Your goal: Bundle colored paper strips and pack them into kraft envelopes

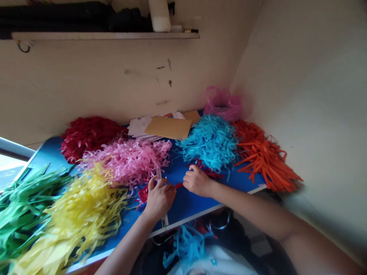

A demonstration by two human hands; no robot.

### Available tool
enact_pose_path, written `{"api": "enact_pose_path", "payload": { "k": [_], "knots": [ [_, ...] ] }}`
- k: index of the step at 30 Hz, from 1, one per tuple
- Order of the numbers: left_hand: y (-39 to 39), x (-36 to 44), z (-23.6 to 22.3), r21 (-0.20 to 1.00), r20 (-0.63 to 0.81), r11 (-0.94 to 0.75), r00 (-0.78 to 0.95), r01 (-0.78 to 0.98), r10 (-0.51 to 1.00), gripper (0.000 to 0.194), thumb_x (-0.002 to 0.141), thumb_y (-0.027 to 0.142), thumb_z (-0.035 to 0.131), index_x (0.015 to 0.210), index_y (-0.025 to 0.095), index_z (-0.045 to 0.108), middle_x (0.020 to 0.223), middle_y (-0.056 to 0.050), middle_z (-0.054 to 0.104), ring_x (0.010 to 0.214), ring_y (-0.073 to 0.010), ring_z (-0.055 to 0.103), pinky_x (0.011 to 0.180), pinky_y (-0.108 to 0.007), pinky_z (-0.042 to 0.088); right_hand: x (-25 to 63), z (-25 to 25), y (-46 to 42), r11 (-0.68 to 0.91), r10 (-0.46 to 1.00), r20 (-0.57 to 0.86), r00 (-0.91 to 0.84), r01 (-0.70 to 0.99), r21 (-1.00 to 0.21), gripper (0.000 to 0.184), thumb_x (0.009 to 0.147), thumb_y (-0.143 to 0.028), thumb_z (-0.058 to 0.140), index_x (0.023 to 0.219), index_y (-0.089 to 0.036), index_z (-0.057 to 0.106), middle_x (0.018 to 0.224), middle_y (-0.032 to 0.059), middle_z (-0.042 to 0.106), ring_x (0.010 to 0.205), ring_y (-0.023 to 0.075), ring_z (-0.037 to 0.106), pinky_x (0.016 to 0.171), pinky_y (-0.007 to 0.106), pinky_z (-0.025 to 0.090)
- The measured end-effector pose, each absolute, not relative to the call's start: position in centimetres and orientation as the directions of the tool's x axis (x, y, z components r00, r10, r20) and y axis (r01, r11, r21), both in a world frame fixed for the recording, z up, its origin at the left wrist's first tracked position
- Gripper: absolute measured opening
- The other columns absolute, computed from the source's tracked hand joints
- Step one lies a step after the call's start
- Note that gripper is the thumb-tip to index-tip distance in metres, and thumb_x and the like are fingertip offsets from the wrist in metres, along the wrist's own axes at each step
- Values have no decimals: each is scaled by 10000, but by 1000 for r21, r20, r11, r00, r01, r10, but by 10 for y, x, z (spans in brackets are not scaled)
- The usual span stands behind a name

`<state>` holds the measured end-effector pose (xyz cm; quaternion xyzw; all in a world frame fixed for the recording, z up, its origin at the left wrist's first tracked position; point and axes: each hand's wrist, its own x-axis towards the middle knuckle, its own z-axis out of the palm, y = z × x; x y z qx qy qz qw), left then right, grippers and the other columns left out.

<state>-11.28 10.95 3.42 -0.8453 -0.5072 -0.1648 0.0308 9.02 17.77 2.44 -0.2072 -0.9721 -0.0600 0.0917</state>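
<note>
My left hand and my right hand are close together over the blue table. A narrow twisted red paper strip runs between them, its ends in my closed fingers. Red fringed paper spreads from beside my left hand, and more red fringe lies behind my right hand. Close by are a pink shredded-paper heap on the left and a light blue one behind my right hand. The fingertips' exact grip is partly hidden.
Yellow, green, dark red and orange paper heaps surround the work. Envelopes and a pink plastic bag stand at the back. Blue strips lie on my lap. A shelf hangs above.
</note>
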Motion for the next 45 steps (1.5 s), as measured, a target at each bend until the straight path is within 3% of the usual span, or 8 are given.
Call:
{"api": "enact_pose_path", "payload": {
  "k": [8, 13, 19, 24, 31, 36, 39, 45],
  "knots": [
    [117, -111, 33, 76, 376, -498, 438, 864, 817, 174, 905, 193, 569, 831, 242, 718, 808, -10, 738, 906, -242, 622, 1004, -535, 296, 81, 35, 183, 888, 437, 187, -880, 455, 61, 153, 883, -186, 570, 781, -144, 676, 774, 75, 666, 793, 221, 524, 825, 419, 324],
    [110, -112, 25, 80, 403, -523, 452, 848, 796, 182, 901, 161, 581, 834, 256, 721, 818, -4, 732, 870, -225, 612, 999, -504, 301, 82, 27, 163, 861, 481, 316, -818, 508, 7, 227, 945, -125, 492, 796, -157, 660, 840, 70, 664, 866, 216, 506, 863, 416, 298],
    [93, -128, 15, 161, 398, -533, 440, 831, 805, 239, 902, 145, 559, 1015, 262, 733, 856, -26, 738, 842, -220, 607, 888, -420, 369, 114, 9, 162, 835, 543, 380, -749, 529, -151, 251, 977, -159, 514, 817, -211, 700, 809, 11, 703, 824, 163, 531, 829, 371, 275],
    [93, -129, 15, 275, 360, -452, 345, 849, 867, 188, 923, 233, 564, 872, 247, 744, 819, -26, 732, 787, -190, 617, 807, -373, 377, 127, 2, 169, 763, 645, 368, -669, 544, -349, 148, 853, -247, 729, 706, -227, 718, 813, -5, 722, 831, 149, 595, 794, 332, 290],
    [97, -115, 20, 304, 273, -296, 215, 906, 938, 185, 914, 350, 600, 807, 285, 737, 773, 3, 726, 795, -207, 635, 793, -397, 337, 121, 8, 167, 670, 738, 289, -610, 611, -421, 116, 833, -217, 731, 719, -206, 714, 822, 2, 720, 883, 164, 613, 798, 316, 304],
    [102, -104, 29, 247, 238, -227, 168, 942, 957, 180, 890, 312, 612, 755, 238, 706, 743, -32, 704, 800, -259, 614, 782, -435, 329, 112, 19, 167, 602, 796, 228, -560, 698, -387, 167, 851, -220, 688, 690, -177, 675, 773, 25, 695, 785, 177, 572, 755, 341, 283],
    [101, -99, 32, 206, 243, -311, 259, 928, 935, 112, 881, 230, 621, 892, 277, 721, 821, -18, 726, 892, -267, 617, 872, -468, 323, 112, 25, 165, 683, 727, 233, -646, 650, -333, 141, 888, -197, 633, 759, -208, 688, 831, 11, 712, 856, 187, 564, 820, 380, 282],
    [100, -95, 22, 49, 371, -521, 468, 852, 802, 219, 915, 129, 544, 985, 245, 716, 904, -24, 749, 864, -224, 643, 987, -502, 309, 110, 22, 163, 877, 461, 269, -846, 480, 7, 264, 956, -110, 463, 804, -177, 668, 813, 45, 682, 960, 212, 527, 967, 453, 253]
  ]
}}
